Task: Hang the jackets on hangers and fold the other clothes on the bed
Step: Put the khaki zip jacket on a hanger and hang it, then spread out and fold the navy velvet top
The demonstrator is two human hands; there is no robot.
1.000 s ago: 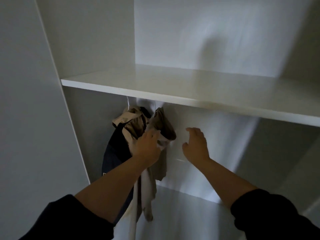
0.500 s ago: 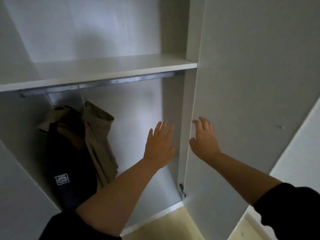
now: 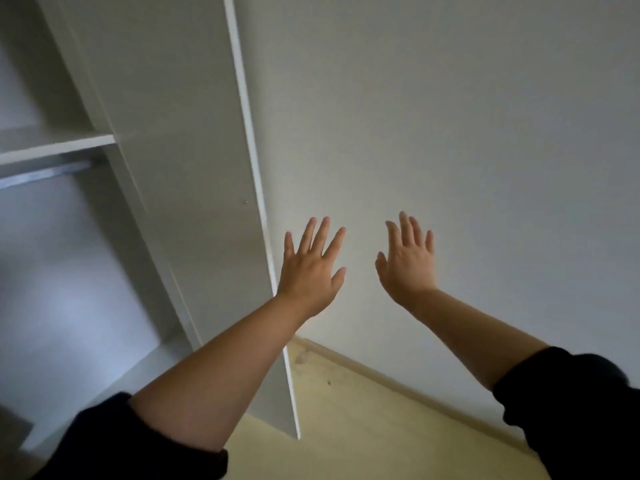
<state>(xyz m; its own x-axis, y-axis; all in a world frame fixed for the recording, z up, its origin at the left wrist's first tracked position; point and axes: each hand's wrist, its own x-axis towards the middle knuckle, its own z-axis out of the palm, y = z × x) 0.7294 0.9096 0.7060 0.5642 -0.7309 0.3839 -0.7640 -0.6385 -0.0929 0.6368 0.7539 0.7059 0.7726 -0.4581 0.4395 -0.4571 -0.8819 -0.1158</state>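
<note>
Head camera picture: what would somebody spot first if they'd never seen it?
Two bare hands jump out in the middle: the left hand and the right hand, both raised with fingers spread, holding nothing, in front of a plain pale wall. Just left of them stands the open white wardrobe door, its thin edge toward the camera. Far left, inside the wardrobe, a shelf sits above a metal rail.

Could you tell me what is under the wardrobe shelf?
A metal rail runs under the shelf, bare back panel below. The left arm covers the lower corner; farther left is out of frame.
</note>
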